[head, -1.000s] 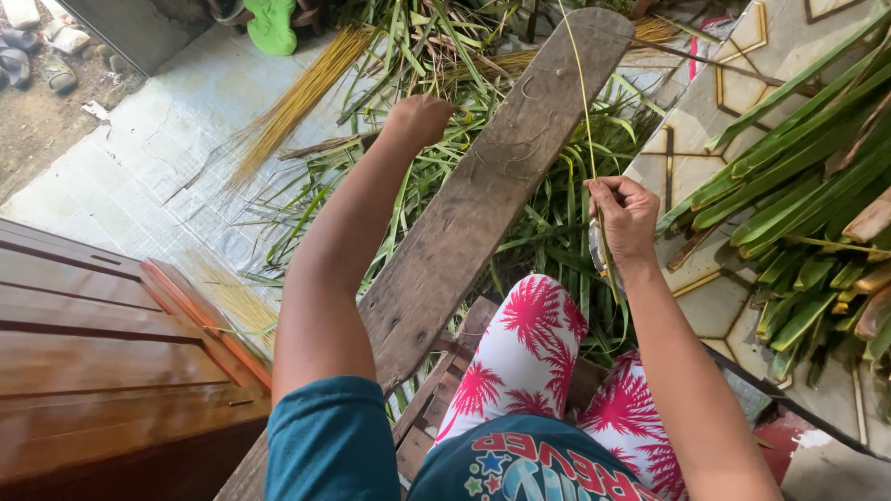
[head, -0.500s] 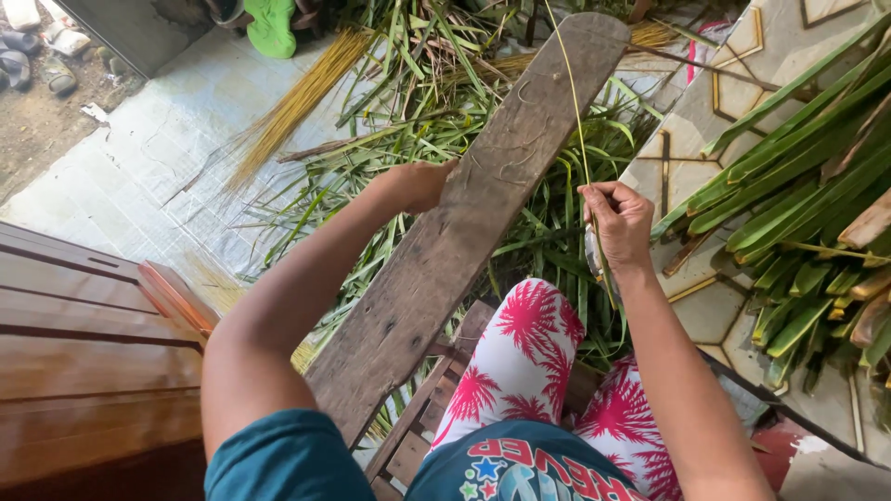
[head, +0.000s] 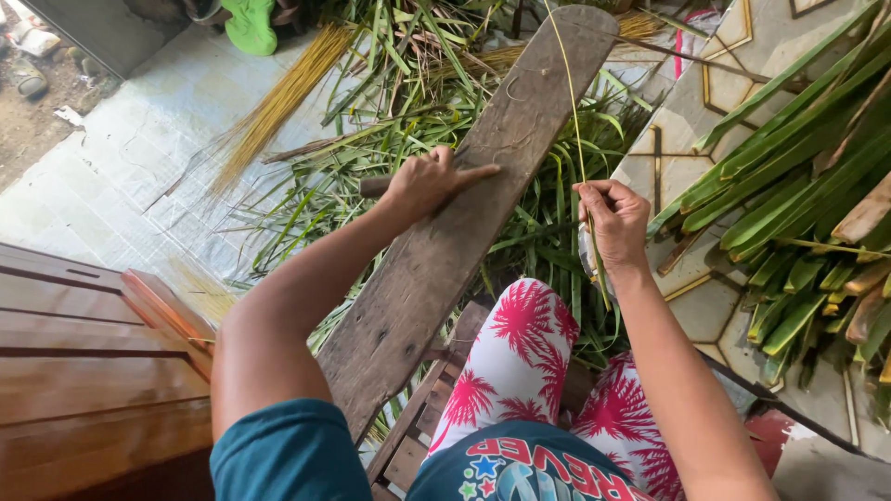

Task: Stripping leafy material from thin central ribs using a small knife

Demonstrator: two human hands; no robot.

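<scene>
The right hand [head: 614,223], right of frame centre, is closed in a pinch on 1 thin yellow-green leaf rib [head: 568,102]. The rib runs from the pinch up and slightly left to the top edge of the frame, crossing the upper end of the wooden plank [head: 436,260]; a short tail hangs below the fist. A pale object shows under the right palm; its kind cannot be told.

The left hand [head: 429,181] lies on the left edge of the plank at frame centre, fingers curled, index finger extended flat across the wood toward the right. A dark stick-like end shows just left of the knuckles; whether the hand grips it cannot be told.

The long axis of the plank runs from the lower left, beside the person's knees in the red-and-white patterned trousers [head: 520,362], to the upper right. The rib lies nearly parallel to it, along its right side. The right hand is the nearer hand to the rib; the left hand is apart from it, with the width of the plank between.

Surroundings:
1. Loose green leaf strips [head: 390,83] under and around the plank.
2. A bundle of stripped yellow ribs [head: 278,102], upper left.
3. Stacked broad green leaves [head: 807,186], right edge.
4. A wooden bench [head: 83,353], lower left.
</scene>
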